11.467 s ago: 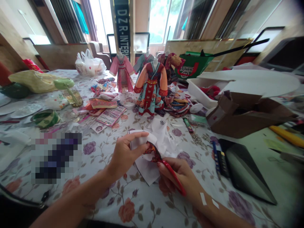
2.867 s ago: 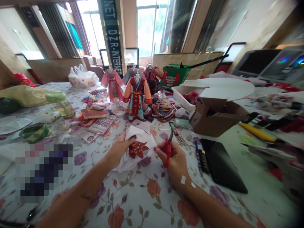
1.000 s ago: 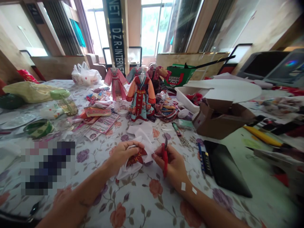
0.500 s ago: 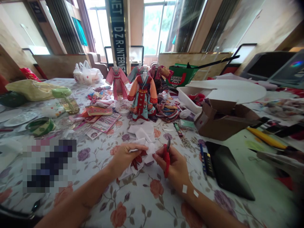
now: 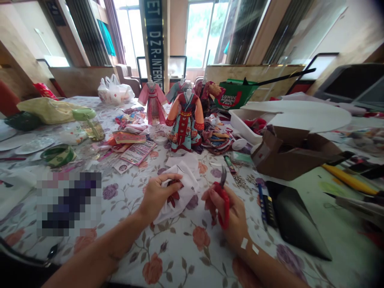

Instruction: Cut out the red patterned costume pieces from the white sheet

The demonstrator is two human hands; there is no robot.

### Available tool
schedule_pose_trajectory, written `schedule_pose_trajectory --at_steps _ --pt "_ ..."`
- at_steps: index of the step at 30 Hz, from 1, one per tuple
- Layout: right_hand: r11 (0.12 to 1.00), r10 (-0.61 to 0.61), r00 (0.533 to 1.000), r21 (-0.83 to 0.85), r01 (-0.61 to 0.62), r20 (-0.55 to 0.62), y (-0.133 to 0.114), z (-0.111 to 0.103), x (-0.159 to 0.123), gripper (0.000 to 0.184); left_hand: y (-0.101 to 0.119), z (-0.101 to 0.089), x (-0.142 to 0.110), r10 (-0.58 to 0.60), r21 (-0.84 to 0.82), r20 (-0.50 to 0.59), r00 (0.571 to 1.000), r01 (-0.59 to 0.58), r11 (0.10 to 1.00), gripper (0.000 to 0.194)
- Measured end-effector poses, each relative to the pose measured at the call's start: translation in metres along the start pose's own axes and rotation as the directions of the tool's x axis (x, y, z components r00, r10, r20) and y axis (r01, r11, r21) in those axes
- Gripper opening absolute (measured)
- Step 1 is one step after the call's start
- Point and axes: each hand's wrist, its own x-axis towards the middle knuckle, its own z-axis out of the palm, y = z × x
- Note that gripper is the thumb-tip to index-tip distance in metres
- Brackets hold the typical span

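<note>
My left hand [image 5: 159, 195] grips a bunched white cloth [image 5: 183, 196] on the floral tablecloth [image 5: 180, 256]. A red embroidered piece [image 5: 173, 197] lies against the cloth, partly hidden by my fingers. My right hand [image 5: 231, 212] stands apart from the cloth, to its right. It is closed on small red-handled scissors [image 5: 223, 202], whose shut blades point up and away from me. Two white adhesive strips [image 5: 249, 246] sit on my right forearm.
Costumed doll mannequins [image 5: 184, 124] stand ahead among fabric scraps and paper packets. To the right are a brown cardboard box [image 5: 291, 158], a white tray [image 5: 243, 126], a black flat case [image 5: 295, 220] and pens. Loose white paper [image 5: 180, 162] lies just beyond my left hand.
The cloth has gone from spread out to bunched in my left hand, covering more of the red piece. My right hand has moved away with the scissors, and the view has shifted slightly.
</note>
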Motion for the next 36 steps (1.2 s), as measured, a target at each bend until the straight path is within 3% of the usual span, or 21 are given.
schedule_pose_trajectory --at_steps 2,5,7,12,17,25,36 --pt "0.989 0.121 0.976 0.057 -0.133 0.180 -0.003 0.003 -0.004 0.040 0.002 -0.002 0.002 0.064 -0.015 -0.054 0.997 -0.065 0.998 0.032" --pt "0.908 0.337 0.852 0.100 -0.406 0.401 -0.001 0.010 -0.008 0.047 0.006 -0.003 0.003 0.121 -0.018 -0.109 0.987 -0.123 0.992 0.032" --pt "0.865 0.385 0.810 0.133 -0.484 0.442 0.002 0.013 -0.009 0.048 0.007 -0.003 0.003 0.127 -0.021 -0.127 0.984 -0.131 0.991 0.033" --pt "0.826 0.412 0.768 0.153 -0.542 0.491 0.008 0.015 -0.007 0.048 0.005 -0.001 0.000 0.141 0.014 -0.125 0.982 -0.140 0.990 0.034" --pt "0.823 0.420 0.756 0.142 -0.551 0.502 0.008 0.014 -0.006 0.050 0.002 -0.001 -0.002 0.133 -0.027 -0.102 0.986 -0.136 0.990 0.034" --pt "0.818 0.421 0.758 0.152 -0.554 0.499 0.009 0.015 -0.006 0.047 0.005 0.001 -0.002 0.010 -0.243 -0.088 0.996 -0.032 0.970 0.039" --pt "0.830 0.426 0.768 0.130 -0.542 0.479 0.007 0.016 -0.007 0.048 0.002 0.001 -0.004 0.052 -0.191 -0.106 0.993 -0.072 0.979 0.036"
